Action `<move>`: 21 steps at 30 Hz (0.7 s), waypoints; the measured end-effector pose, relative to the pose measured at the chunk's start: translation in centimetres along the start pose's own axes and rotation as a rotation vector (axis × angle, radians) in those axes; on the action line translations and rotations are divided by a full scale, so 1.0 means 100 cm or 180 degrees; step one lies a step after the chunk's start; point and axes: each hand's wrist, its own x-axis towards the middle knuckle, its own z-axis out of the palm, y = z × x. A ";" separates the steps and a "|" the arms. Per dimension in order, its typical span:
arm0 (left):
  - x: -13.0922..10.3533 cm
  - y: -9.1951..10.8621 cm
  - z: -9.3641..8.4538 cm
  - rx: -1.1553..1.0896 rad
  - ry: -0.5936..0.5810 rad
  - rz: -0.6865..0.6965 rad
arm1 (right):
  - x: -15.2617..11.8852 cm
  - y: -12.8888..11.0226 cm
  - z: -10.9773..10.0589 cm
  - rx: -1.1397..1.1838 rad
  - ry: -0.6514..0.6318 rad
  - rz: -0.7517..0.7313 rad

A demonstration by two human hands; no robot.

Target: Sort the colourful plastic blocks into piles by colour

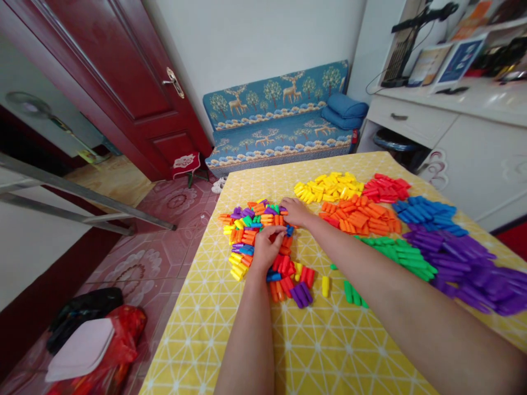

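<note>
Small coloured pieces in a mixed pile (247, 236) lie on the patterned yellow cloth (206, 329). My left hand (269, 245) is over the pile's right part, its thumb and fingers pinched; what they hold, if anything, is too small to name. My right hand (295, 212) reaches the pile's upper right edge, fingers bent down among the pieces, their tips partly hidden. Sorted to the right are yellow pieces (329, 187), red pieces (386, 188), orange pieces (362, 215), blue pieces (426, 214), green pieces (397, 253) and purple pieces (465, 269).
A single yellow piece (325, 286) lies near the mixed pile. Beyond the table stands a blue patterned sofa (272, 115). A white cabinet (473, 148) is at the right, a red stool (186, 163) and bags (127, 334) are on the floor to the left.
</note>
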 end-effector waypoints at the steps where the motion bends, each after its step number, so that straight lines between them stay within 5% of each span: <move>1: 0.000 -0.001 0.000 -0.0046 0.0078 0.0001 | -0.007 -0.002 0.000 0.0054 0.0075 0.0041; 10: 0.001 -0.004 -0.002 -0.0296 0.0790 0.0160 | -0.065 -0.038 0.006 0.0897 0.0412 0.0632; 16: -0.002 0.004 -0.008 -0.0243 0.0486 0.0304 | -0.120 -0.072 0.012 0.2748 0.0575 0.0121; 21: -0.003 0.001 -0.005 -0.0215 0.0213 0.0102 | -0.145 -0.067 0.022 0.3011 0.0846 0.0085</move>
